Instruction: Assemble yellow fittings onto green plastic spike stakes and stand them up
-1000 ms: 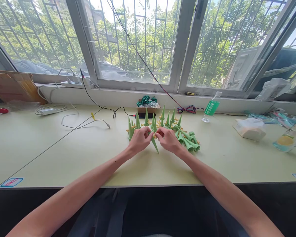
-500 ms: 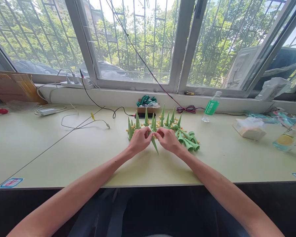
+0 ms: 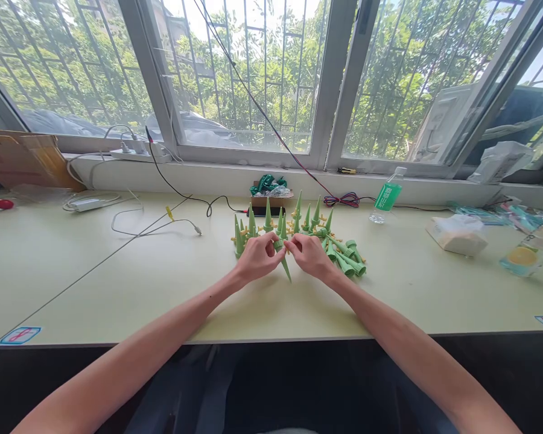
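My left hand (image 3: pixel 256 258) and my right hand (image 3: pixel 311 255) meet at the middle of the pale green table (image 3: pixel 117 283). Both pinch a green cone spike (image 3: pixel 284 265) whose tip points down toward me. A small yellow piece shows between my fingertips at the spike's top. Right behind my hands several green spikes (image 3: pixel 268 217) stand upright. More green spikes (image 3: pixel 349 260) lie flat to the right of my right hand.
A small box with green bits (image 3: pixel 271 194) sits by the window sill. A water bottle (image 3: pixel 387 198), a white wrapped packet (image 3: pixel 457 236) and a clear cup (image 3: pixel 527 258) are on the right. Cables (image 3: pixel 154 224) and a charger (image 3: pixel 87 204) lie on the left.
My fingers have shifted slightly on the spike's top, drawing a little closer together. The spike and both arms stay in nearly the same place.
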